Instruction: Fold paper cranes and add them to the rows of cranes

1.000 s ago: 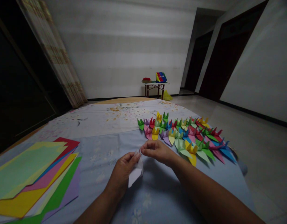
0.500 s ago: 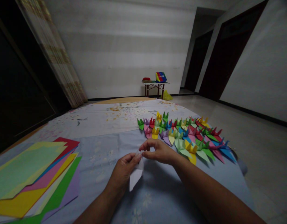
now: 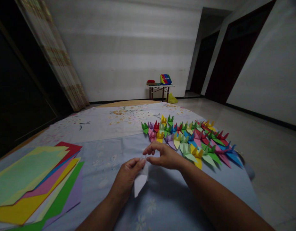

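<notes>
A narrow piece of folded white paper [image 3: 141, 183] slants in front of me above the tablecloth, its long point downward. My left hand [image 3: 128, 175] pinches its upper part between thumb and fingers. At the paper's small top tip, my right hand [image 3: 163, 156] has its thumb and index finger curled in, with the tip between them; exact contact is hard to make out. Beyond my right hand stand many folded paper cranes [image 3: 184, 139] in yellow, green, pink, red, blue and purple.
Loose coloured paper sheets [image 3: 30, 173] lie fanned in a stack on the left. A flowered tablecloth [image 3: 102, 160] covers the table. By the far wall, a small table [image 3: 160, 86] carries a colourful box [image 3: 165, 79] and a red item [image 3: 151, 81]. A yellow bag [image 3: 172, 98] sits beside it.
Almost nothing differs. My right fingers shift very slightly at the top tip, and the white paper's lower point moves a touch to the right.
</notes>
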`<state>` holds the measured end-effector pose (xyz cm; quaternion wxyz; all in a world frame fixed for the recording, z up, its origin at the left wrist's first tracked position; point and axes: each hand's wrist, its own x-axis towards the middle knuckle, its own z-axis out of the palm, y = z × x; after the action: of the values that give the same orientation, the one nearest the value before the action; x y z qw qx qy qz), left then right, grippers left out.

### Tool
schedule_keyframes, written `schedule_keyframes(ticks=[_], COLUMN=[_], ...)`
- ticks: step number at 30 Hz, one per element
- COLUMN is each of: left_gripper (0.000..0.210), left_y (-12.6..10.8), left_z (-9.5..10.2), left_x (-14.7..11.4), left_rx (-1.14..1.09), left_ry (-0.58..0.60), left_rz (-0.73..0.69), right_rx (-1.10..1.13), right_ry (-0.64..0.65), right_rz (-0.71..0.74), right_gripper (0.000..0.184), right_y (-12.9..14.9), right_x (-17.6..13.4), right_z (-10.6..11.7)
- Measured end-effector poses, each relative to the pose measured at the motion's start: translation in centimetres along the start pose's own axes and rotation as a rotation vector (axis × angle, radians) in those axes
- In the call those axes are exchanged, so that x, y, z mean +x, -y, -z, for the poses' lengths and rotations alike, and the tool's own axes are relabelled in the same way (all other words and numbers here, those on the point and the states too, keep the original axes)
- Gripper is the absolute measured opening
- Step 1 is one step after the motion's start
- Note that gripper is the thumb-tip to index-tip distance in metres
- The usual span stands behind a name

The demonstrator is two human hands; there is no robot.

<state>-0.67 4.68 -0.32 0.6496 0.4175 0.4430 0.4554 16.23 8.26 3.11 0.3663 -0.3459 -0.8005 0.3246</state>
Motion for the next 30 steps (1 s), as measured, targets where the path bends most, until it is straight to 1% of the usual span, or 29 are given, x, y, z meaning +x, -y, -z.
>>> schedule_keyframes(ticks=[5, 8, 12, 17, 22, 30], left_gripper=[0.028, 0.027, 0.029, 0.029, 0.033, 0.032], left_y=[0.04, 0.0, -0.15, -0.12, 0.03, 0.06], left_z=[0.05, 0.01, -0.05, -0.04, 0.08, -0.01], left_x=[0.23, 0.16, -0.01, 0.06, 0.15, 0.07], left_rx=[0.002, -0.012, -0.011, 0.001, 0.025, 0.073], left_ry=[0.003, -0.004, -0.033, -0.045, -0.034, -0.034], left_rz=[-0.006, -0.017, -0.021, -0.045, -0.03, -0.054], right_rx=[-0.023, -0.079, -0.217, -0.314, -0.326, -0.3], right_ry=[-0.009, -0.029, -0.057, -0.051, -0.042, -0.025], right_rz=[-0.003, 0.041, 0.121, 0.175, 0.179, 0.132], right_gripper=[0.015, 0.013, 0.01, 0.011, 0.01, 0.01], right_y=[-0.1, -0.04, 0.23, 0.27, 0.22, 0.34], right_x=[0.06, 0.03, -0.11, -0.26, -0.29, -0.27], right_z=[-0.09, -0.12, -0.06, 0.1, 0.14, 0.08])
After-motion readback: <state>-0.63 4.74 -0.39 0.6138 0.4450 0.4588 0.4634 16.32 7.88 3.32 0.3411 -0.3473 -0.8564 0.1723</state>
